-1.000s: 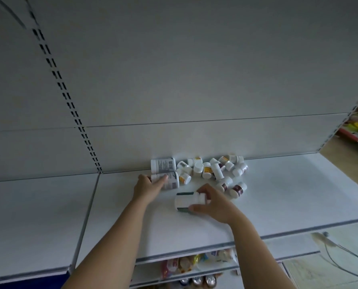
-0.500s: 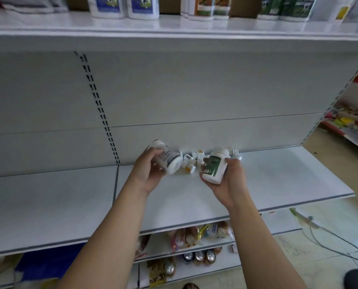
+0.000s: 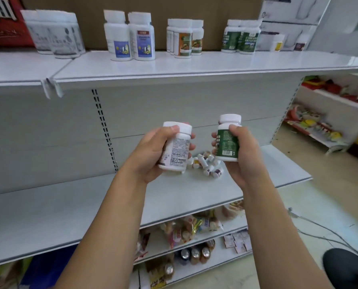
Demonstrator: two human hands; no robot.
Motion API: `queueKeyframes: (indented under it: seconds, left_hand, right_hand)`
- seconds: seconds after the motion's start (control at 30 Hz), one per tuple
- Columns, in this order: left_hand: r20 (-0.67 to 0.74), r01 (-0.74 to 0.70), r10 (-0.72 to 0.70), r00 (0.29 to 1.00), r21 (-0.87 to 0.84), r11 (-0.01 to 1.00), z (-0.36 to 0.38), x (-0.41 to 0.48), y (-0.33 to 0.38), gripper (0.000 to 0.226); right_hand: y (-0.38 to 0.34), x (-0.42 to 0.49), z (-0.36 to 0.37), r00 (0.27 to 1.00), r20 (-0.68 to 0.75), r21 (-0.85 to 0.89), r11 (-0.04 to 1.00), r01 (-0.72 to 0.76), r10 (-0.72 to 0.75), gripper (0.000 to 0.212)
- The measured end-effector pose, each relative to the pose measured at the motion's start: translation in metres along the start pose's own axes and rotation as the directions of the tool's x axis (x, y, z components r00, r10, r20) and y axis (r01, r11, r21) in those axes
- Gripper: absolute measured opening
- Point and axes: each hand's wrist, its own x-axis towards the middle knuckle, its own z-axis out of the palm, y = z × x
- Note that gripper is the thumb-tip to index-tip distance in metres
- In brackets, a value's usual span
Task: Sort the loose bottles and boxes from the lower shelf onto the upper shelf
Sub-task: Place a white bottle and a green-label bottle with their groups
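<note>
Both bottles have risen since the earlier frame and are now held roughly upright in mid-air, clear of the lower shelf [image 3: 69, 205] and below the front edge of the upper shelf [image 3: 194, 61].

- **Left hand** [image 3: 153, 157]: fingers and thumb are curled round the white bottle [image 3: 177, 151], with the thumb at the cap.
- **Right hand** [image 3: 240, 155]: wrapped round the green bottle [image 3: 228, 140], barcode toward the camera.
- **Judged handling:** rigid plastic, light, and smooth enough to slip. A grip round the body below the cap suits each.
- **Contents:** the caps are on, so the contents cannot be seen.
- **Lower shelf:** small bottles [image 3: 207, 163] lie in a loose heap near its back edge, behind the hands.
- **Upper shelf:** upright groups stand toward its back edge. From left to right these are grey-labelled bottles [image 3: 57, 34], blue-labelled bottles [image 3: 130, 36], orange-labelled bottles [image 3: 184, 38] and green-labelled bottles [image 3: 240, 38], the last a likely match for the green bottle.
</note>
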Motion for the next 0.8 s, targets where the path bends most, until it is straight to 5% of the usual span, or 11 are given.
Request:
queueKeyframes:
  seconds: [0.1,0.27,0.47,0.63,0.8]
  left_hand:
    - [0.053,-0.059,0.060,0.997,-0.028,0.998,0.029,0.000,0.015,0.063]
    - [0.009,-0.283,0.286,0.958,0.188,0.941,0.085,0.015,0.049,0.045]
    - [-0.177,-0.475,0.561,0.809,0.366,0.800,0.151,0.064,0.081,0.039]
    - [-0.213,-0.506,0.629,0.748,0.430,0.747,0.185,0.115,0.095,0.031]
    - [-0.175,-0.432,0.586,0.791,0.519,0.738,0.187,0.165,0.119,0.036]
  right_hand:
    - [-0.025,-0.004,0.001,0.998,0.039,0.024,0.998,0.056,-0.057,0.030]
    - [-0.071,0.012,-0.017,0.987,0.107,0.058,0.992,0.110,-0.116,0.030]
    - [-0.138,0.056,-0.049,0.956,0.224,-0.024,0.979,0.201,-0.191,0.029]
    - [-0.189,0.108,-0.069,0.916,0.299,-0.066,0.952,0.298,-0.266,0.016]
    - [-0.222,0.169,-0.066,0.888,0.386,-0.169,0.927,0.335,-0.251,0.021]
